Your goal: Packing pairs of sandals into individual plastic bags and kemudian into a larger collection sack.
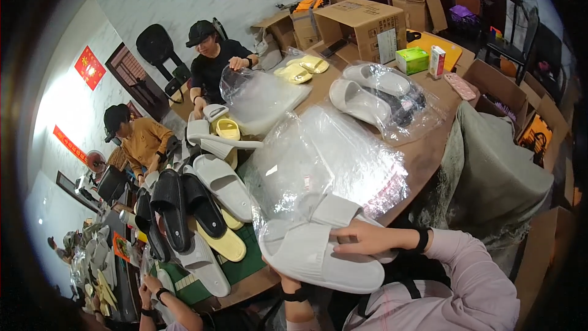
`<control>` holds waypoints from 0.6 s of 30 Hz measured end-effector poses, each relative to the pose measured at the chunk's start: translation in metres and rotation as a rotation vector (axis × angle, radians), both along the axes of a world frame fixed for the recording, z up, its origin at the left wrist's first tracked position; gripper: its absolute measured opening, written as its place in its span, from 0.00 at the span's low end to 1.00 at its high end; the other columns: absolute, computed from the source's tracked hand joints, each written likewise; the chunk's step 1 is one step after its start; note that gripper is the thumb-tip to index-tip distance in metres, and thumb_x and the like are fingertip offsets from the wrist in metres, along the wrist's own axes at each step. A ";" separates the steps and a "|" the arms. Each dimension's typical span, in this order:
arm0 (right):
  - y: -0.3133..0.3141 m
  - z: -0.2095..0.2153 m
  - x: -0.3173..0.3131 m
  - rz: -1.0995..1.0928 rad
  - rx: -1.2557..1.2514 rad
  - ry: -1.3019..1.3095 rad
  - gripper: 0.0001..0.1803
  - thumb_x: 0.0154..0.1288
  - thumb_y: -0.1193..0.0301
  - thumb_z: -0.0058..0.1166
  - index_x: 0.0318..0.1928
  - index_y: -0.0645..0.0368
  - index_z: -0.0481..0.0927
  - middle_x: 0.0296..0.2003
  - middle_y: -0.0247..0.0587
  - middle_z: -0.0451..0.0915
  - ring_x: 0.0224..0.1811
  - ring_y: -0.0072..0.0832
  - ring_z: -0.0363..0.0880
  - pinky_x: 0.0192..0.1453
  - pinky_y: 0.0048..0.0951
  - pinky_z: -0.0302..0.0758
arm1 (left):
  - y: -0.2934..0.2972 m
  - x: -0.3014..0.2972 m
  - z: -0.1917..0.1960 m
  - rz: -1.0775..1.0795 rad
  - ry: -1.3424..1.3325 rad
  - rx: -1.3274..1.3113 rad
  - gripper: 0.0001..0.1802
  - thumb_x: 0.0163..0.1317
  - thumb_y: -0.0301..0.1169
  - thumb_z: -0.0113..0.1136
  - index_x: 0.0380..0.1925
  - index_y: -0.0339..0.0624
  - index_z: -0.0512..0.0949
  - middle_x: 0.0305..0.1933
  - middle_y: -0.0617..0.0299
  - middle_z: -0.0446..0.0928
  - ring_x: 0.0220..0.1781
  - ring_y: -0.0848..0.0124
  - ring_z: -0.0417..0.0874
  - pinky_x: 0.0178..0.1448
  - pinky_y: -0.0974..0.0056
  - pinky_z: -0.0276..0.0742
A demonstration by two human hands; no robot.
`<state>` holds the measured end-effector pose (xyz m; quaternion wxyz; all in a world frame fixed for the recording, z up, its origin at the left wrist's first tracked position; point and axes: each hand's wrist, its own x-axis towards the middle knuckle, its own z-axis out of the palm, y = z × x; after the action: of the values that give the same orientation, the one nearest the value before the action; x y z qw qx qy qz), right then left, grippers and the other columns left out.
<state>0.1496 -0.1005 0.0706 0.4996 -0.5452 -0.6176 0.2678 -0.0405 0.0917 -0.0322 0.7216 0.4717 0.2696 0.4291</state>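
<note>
Under my right hand (367, 239) fingers: white slippers (318, 251), stacked pair, pressed flat, fingers spread, steadying. My left hand (288, 282) beneath, grip hidden, cannot tell. Clear plastic bag (324, 165) beyond fingertips, mouth toward slippers.

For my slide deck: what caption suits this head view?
Right hand rests on a pair of white slippers beside clear plastic bags on a crowded table.

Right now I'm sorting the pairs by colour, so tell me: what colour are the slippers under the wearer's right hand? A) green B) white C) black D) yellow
B: the right hand rests on a pair of white slippers, at the mouth of a clear plastic bag; the black slippers and yellow slippers lie further left on the table.
</note>
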 end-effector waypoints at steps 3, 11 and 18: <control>-0.009 0.014 0.001 0.105 -0.082 0.047 0.26 0.67 0.59 0.55 0.56 0.68 0.74 0.28 0.52 0.77 0.32 0.33 0.76 0.39 0.32 0.71 | -0.003 0.002 -0.002 -0.002 0.049 0.071 0.16 0.61 0.24 0.57 0.48 0.28 0.74 0.48 0.53 0.80 0.46 0.64 0.82 0.50 0.63 0.77; -0.016 0.022 0.007 0.100 -0.280 0.307 0.29 0.70 0.59 0.51 0.63 0.66 0.68 0.55 0.51 0.77 0.56 0.32 0.74 0.61 0.29 0.68 | -0.024 0.007 0.031 -0.008 0.171 0.274 0.15 0.59 0.24 0.57 0.46 0.27 0.76 0.46 0.52 0.80 0.45 0.62 0.82 0.50 0.63 0.77; -0.017 0.001 -0.001 -0.111 -0.131 0.313 0.27 0.69 0.62 0.53 0.62 0.67 0.70 0.30 0.38 0.73 0.35 0.22 0.68 0.41 0.26 0.68 | -0.045 0.023 0.104 0.164 0.513 0.887 0.19 0.58 0.30 0.58 0.46 0.26 0.76 0.47 0.48 0.80 0.46 0.59 0.82 0.51 0.60 0.74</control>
<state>0.1488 -0.1175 0.0721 0.5670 -0.5614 -0.4827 0.3611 -0.0171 0.0470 0.0714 0.3269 0.7995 0.2659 0.4281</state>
